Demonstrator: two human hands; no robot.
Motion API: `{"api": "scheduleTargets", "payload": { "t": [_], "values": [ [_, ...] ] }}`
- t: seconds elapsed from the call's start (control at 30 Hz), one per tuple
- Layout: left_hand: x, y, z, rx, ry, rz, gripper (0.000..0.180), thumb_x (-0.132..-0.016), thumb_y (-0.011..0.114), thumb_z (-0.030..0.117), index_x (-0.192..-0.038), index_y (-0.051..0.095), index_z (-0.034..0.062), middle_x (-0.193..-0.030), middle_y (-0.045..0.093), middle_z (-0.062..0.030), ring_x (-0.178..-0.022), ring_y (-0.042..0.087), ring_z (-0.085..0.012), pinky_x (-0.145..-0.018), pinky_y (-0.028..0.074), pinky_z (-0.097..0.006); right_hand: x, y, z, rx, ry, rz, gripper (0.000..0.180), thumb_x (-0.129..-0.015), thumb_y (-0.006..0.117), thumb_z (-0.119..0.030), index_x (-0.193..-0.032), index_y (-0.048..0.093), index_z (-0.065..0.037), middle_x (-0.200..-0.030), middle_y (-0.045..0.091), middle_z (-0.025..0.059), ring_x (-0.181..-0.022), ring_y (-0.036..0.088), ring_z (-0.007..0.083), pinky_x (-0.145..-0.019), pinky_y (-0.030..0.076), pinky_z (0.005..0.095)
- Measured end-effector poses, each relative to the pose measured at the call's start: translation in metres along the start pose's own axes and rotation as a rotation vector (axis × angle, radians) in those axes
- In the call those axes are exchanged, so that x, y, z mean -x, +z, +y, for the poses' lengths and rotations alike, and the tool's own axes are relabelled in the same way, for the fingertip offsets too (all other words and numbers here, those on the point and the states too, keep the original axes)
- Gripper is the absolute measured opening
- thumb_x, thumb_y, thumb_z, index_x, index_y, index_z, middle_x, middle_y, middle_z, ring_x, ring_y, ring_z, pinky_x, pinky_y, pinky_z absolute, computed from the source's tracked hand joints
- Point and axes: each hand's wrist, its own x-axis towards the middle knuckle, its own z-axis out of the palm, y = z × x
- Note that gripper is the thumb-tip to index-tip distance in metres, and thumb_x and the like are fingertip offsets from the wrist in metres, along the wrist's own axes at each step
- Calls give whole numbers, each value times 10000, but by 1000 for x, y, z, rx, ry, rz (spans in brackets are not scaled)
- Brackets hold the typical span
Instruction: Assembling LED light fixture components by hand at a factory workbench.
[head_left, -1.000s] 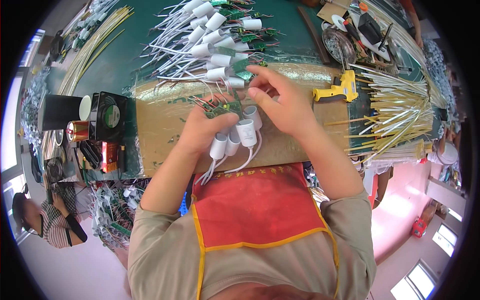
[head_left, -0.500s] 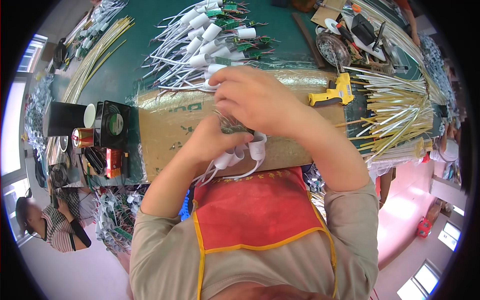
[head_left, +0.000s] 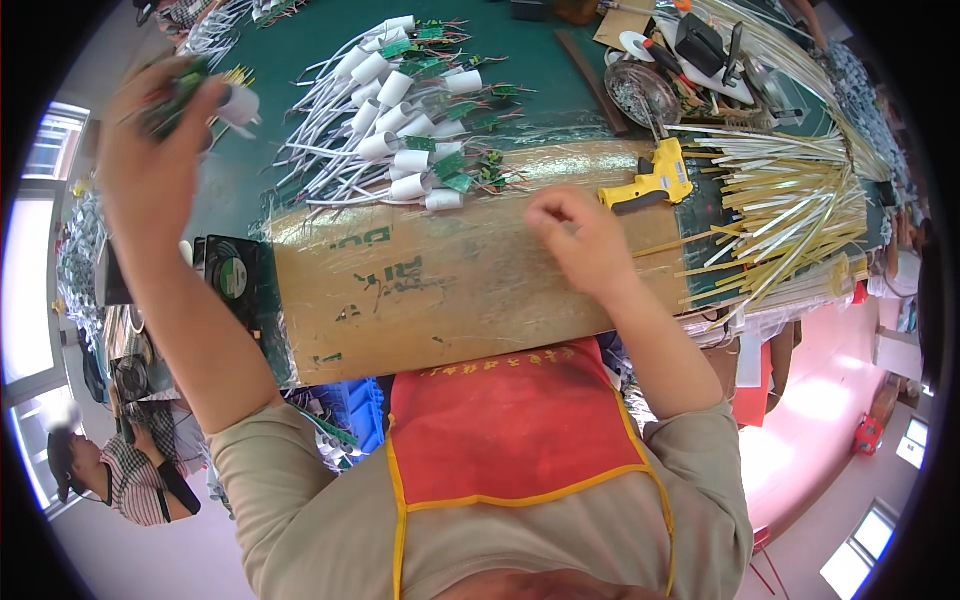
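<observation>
At the far left, my left hand (head_left: pixel 160 135) is raised and closed round a bunch of green circuit boards with white cylindrical sockets (head_left: pixel 240 105) sticking out past its fingers; motion smears it. My right hand (head_left: pixel 585 240) is above the cardboard sheet (head_left: pixel 450 300), its fingers curled in a loose fist, with nothing visible in them. Beyond the sheet lies a pile of white sockets (head_left: pixel 395 90) with white cables and green boards (head_left: pixel 455 175) on thin wires. A yellow glue gun (head_left: pixel 655 180) lies just right of my right hand.
A black fan (head_left: pixel 232 270) stands at the left table edge. To the right spread thin yellow and white strips (head_left: pixel 780 210). Behind the glue gun are a metal bowl (head_left: pixel 640 95) and tools. A blue crate (head_left: pixel 355 415) is below the table edge. Another person (head_left: pixel 130 465) is at left.
My hands have parted. The left swung far left and away with the boards and sockets, which both hands held over the cardboard before. My right hand moved right, toward the glue gun.
</observation>
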Motion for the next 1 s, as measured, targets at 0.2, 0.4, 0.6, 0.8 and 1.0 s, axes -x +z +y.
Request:
{"api": "scheduleTargets", "payload": {
  "t": [0.2, 0.4, 0.6, 0.8, 1.0],
  "values": [
    [39, 172, 6, -317, 173, -349, 483, -711, 770, 303, -1136, 617, 133, -1326, 506, -155, -1209, 483, -363, -977, 411, -459, 22, 40, 10, 227, -141, -130, 293, -829, 643, -238, -1060, 613, -61, -1069, 610, 142, -993, 583, 323, -858, 475, 401],
    [62, 198, 24, -256, 187, -234, 709, -682, 750, 542, -1265, 567, 182, -1416, 408, -156, -1338, 316, -384, -1083, 241, -538, 26, 56, 6, 354, -362, -145, 342, -801, 648, -245, -1097, 601, -83, -1164, 571, 119, -1090, 529, 341, -961, 409, 454],
    [86, 178, 27, -60, 242, -159, 718, -735, 682, 588, -1312, 524, 191, -1441, 371, -165, -1355, 285, -399, -1076, 204, -584, -10, 71, 2, 549, -379, -164, 392, -797, 642, -238, -1170, 585, -132, -1141, 593, 92, -1106, 510, 309, -959, 391, 464],
    [138, 162, -2, -96, 280, -300, 693, -722, 691, 577, -1296, 558, 212, -1492, 292, -175, -1387, 209, -424, -1082, 157, -607, -32, 74, 14, 617, -375, -127, 237, -821, 584, -233, -1016, 655, -118, -938, 628, 64, -898, 562, 279, -803, 449, 434],
    [129, 187, -25, -107, 343, -185, 588, -777, 670, 506, -1289, 582, 230, -1536, 222, -157, -1411, 169, -408, -1100, 168, -575, -63, 83, 22, 599, -396, -86, 182, -820, 583, -199, -972, 669, -147, -905, 609, 63, -878, 565, 282, -753, 471, 436]
  ]
}}
